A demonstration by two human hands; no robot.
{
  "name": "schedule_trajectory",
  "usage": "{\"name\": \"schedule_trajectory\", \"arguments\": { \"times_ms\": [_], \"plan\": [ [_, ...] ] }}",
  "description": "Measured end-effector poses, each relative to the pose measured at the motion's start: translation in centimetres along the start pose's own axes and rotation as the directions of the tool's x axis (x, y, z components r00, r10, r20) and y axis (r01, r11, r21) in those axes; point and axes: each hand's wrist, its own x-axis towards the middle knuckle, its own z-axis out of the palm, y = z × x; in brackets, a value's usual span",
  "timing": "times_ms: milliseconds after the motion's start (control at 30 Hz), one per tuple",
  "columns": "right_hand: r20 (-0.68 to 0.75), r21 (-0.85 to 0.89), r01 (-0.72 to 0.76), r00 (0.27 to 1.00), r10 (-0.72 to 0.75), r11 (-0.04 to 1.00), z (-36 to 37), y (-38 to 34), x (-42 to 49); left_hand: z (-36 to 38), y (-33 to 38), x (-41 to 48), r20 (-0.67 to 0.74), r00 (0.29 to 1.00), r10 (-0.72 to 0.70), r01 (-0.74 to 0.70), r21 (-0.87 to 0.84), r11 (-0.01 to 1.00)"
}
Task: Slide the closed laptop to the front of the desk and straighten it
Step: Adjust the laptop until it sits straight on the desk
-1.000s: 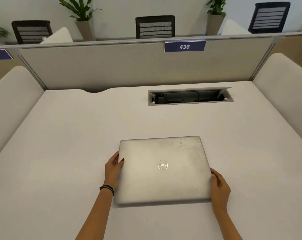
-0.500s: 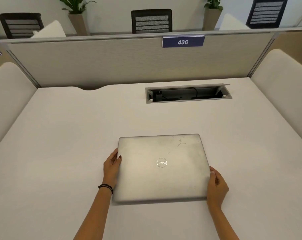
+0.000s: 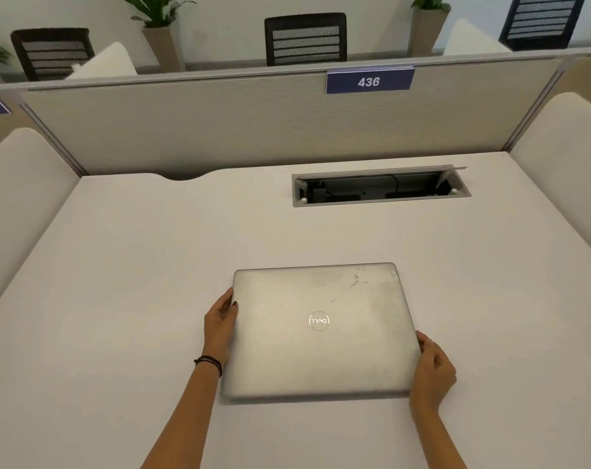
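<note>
Bracketing the closed laptop (image 3: 319, 330) from both sides, the person had a hand on each short edge, which is probably what lets it slide and pivot flat without lifting. Left hand (image 3: 220, 324) lay along the left edge about mid-length, fingers nearly straight and close together, pressed flat to the side, thumb tip just over the lid rim; not wrapped around anything. Right hand (image 3: 432, 370) sat at the near right corner, fingers curled narrow against the edge, more of a light corner pinch; whether fingertips went under the base, cannot tell. A dark band (image 3: 208, 363) was on the left wrist.

Laptop lay lid up, logo facing away, on the white desk (image 3: 118, 299), in the near-centre area, well apart from the open cable tray (image 3: 380, 186) at the back. Its front edge looked close to parallel with the viewer, maybe a slight tilt; wide lens made that hard to judge. The desk's front edge was out of view, so the remaining distance is unclear.

Judgement: late stage, slide mostly done, final squaring in hand. Offset hand placement suits small rotation. Risk: pushing unevenly and skewing it.
</note>
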Motion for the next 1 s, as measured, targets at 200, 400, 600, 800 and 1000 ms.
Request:
{"name": "schedule_trajectory", "arguments": {
  "times_ms": [200, 400, 600, 800, 1000],
  "plan": [
    [-0.002, -0.056, 0.050, 0.999, -0.050, 0.997, 0.1, 0.3, 0.2, 0.4, 0.9, 2.8, 0.026, 1.000, 0.012, -0.013, 0.017, 1.000],
    [0.064, -0.110, 0.130, 0.990, -0.124, 0.985, -0.2, 0.5, 0.1, 0.7, 0.5, 2.7, -0.019, 0.999, 0.045, -0.043, 0.071, 0.997],
    [0.088, -0.136, 0.144, 0.987, -0.133, 0.980, -0.1, 0.7, 0.2, 0.5, -0.3, 1.1, -0.089, 0.985, 0.150, -0.128, 0.213, 0.968],
    [0.083, -0.347, 0.271, 0.963, -0.258, 0.898, -0.2, 0.0, 0.2, 0.6, -0.7, -1.0, -0.016, 0.944, 0.329, -0.238, 0.657, 0.716],
    [0.149, -0.539, 0.302, 0.953, -0.264, 0.786, -0.9, -0.6, 0.6, -0.3, 0.3, -2.1, 0.104, 0.954, 0.282, -0.238, 0.833, 0.499]
  ]
}}
